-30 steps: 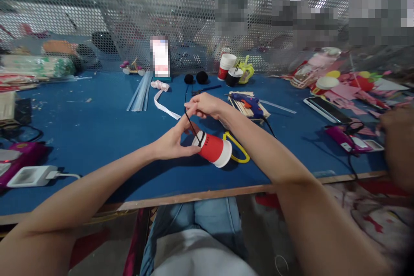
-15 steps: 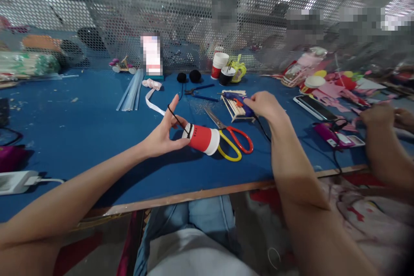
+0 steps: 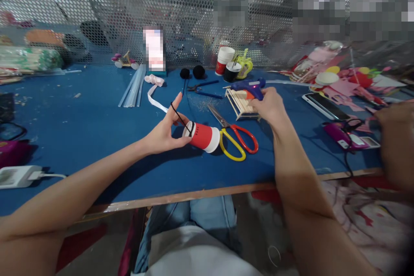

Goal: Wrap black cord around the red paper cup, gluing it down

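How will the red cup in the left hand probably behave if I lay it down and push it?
The red cup looks like paper, so it is probably light and may dent under a firm grip. Its round side suggests it could roll easily when lying down. The thin black cord at its end looks flexible and may drag.

cup (image 3: 203,136): matt paper | glue gun (image 3: 243,85): plastic | scissor blades (image 3: 218,116): glossy metal

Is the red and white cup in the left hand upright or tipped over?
Tipped over: the cup is held sideways, one white end toward the left hand, the other toward the scissors.
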Motion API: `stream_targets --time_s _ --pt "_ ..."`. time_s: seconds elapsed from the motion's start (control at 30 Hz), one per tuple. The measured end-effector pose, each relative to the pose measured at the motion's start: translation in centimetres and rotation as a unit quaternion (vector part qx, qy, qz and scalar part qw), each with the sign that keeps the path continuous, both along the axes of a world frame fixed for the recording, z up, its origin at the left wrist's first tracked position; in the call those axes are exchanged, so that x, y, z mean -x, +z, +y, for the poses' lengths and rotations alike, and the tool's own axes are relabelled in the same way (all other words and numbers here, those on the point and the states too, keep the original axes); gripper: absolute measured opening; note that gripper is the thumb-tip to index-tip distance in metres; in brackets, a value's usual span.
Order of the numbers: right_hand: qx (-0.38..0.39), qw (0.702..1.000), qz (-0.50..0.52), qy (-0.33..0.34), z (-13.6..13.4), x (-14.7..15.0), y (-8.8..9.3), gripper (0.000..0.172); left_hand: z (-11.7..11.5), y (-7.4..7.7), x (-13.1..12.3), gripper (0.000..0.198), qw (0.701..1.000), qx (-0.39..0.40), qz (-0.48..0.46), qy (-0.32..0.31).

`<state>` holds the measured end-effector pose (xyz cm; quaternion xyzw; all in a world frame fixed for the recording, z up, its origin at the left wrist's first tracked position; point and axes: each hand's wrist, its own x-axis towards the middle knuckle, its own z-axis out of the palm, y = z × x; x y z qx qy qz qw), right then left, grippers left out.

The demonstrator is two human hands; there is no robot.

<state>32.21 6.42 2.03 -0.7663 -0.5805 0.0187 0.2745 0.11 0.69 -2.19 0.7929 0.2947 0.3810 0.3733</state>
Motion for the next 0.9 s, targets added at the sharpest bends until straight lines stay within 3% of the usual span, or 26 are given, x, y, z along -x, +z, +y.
stream_targets --time_s 0.07,0.17,0.37,0.47,0.57,0.67,0.77,0.9 --pt "-0.034 0.993 0.103 0.054 -0.9 0.5 0.7 0.041 0.1 -0.1 0.1 0.109 1.000 0.003 0.001 0.001" --pt "-0.020 0.950 0.250 0.187 -2.5 1.8 1.6 0.019 0.4 -0.2 0.3 0.109 1.000 0.004 -0.003 0.003" --pt "0.041 0.897 0.322 0.300 -5.5 4.5 2.6 0.022 0.6 0.0 0.4 0.109 1.000 0.001 -0.018 0.004" --pt "0.087 0.883 0.285 0.363 -6.9 5.5 3.0 0.022 0.7 0.0 0.4 0.108 1.000 0.003 -0.023 0.007" --pt "0.095 0.898 0.196 0.382 -7.8 6.1 3.2 0.024 0.8 -0.1 0.5 0.105 1.000 -0.008 -0.019 0.016" --pt "0.047 0.914 0.121 0.384 -8.2 6.4 3.1 0.023 1.0 -0.1 0.5 0.104 0.999 -0.008 -0.020 0.028" --pt "-0.014 0.910 0.051 0.411 -8.2 6.5 2.7 0.019 1.0 0.0 0.5 0.104 0.999 0.008 -0.014 0.037" --pt "-0.025 0.911 -0.033 0.411 -8.3 6.4 2.2 0.027 1.1 0.0 0.6 0.105 0.999 0.014 -0.014 0.037"
